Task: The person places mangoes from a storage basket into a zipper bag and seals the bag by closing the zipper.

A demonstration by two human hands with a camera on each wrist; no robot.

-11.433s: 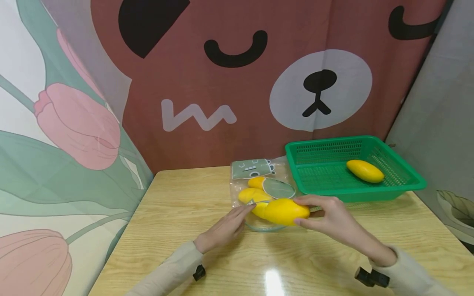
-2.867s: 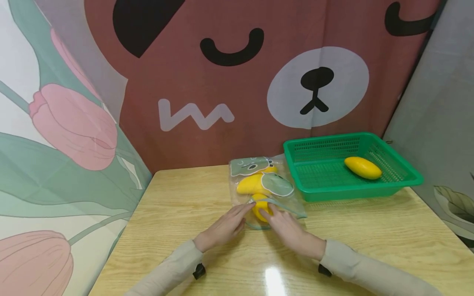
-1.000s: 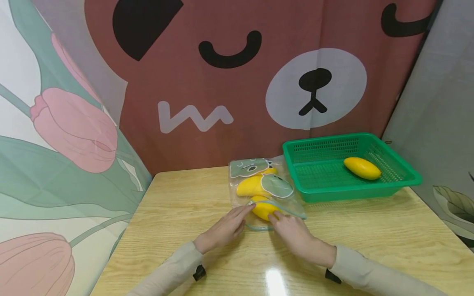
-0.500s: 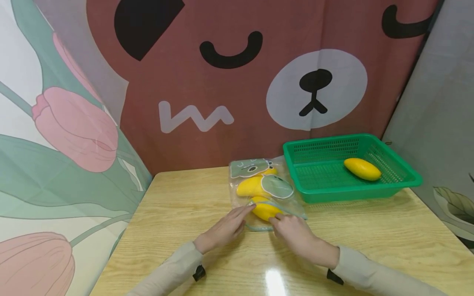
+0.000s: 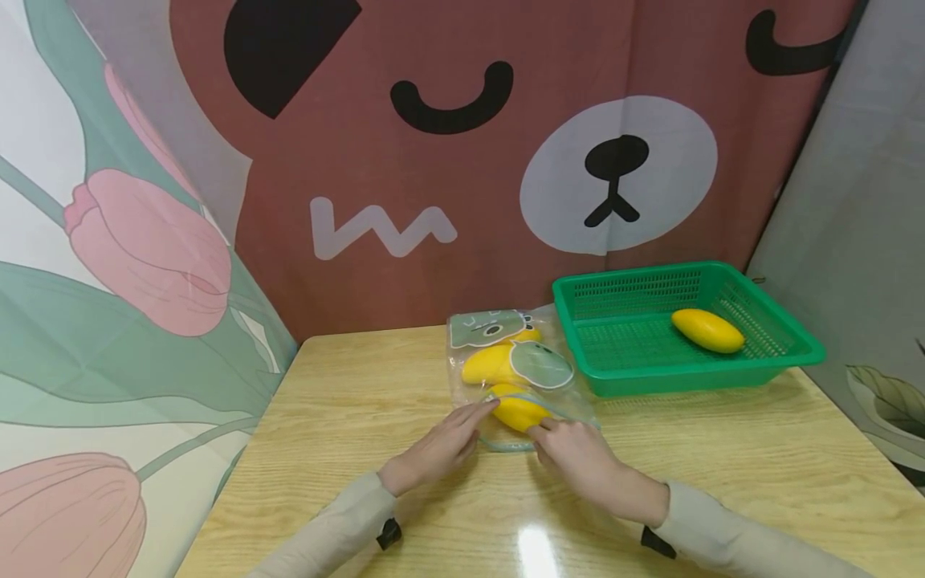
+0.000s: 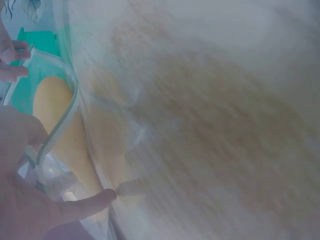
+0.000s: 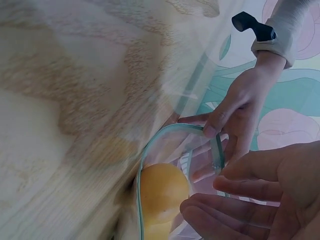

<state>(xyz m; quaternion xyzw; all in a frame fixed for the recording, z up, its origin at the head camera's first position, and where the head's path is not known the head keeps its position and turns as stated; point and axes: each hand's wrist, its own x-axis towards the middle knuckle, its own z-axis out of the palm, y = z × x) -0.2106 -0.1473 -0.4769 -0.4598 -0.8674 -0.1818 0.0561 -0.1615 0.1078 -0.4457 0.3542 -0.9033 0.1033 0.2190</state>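
Observation:
A clear zip bag (image 5: 571, 405) with green cartoon prints lies on the table, holding several yellow mangoes. One mango (image 5: 516, 409) sits at its open mouth, and another mango (image 5: 487, 365) lies deeper inside. My left hand (image 5: 441, 445) pinches the rim at the mouth's left side; the right wrist view shows its thumb on the green-edged rim (image 7: 217, 152). At the mango's right end, my right hand (image 5: 578, 457) has thumb and forefinger together on the bag's upper rim. Its other fingers (image 7: 225, 210) lie straighter, beside the mango in the right wrist view.
A green plastic basket (image 5: 694, 373) stands to the right of the bag, with one mango (image 5: 708, 331) in it. Behind the wooden table (image 5: 347, 393) hangs a cloth printed with a bear (image 5: 361, 297).
Earlier my right hand held a mango at the bag's mouth; that mango now lies in the mouth, turned slantwise. Over the last second the right hand has drawn slightly right. My left hand has stayed put.

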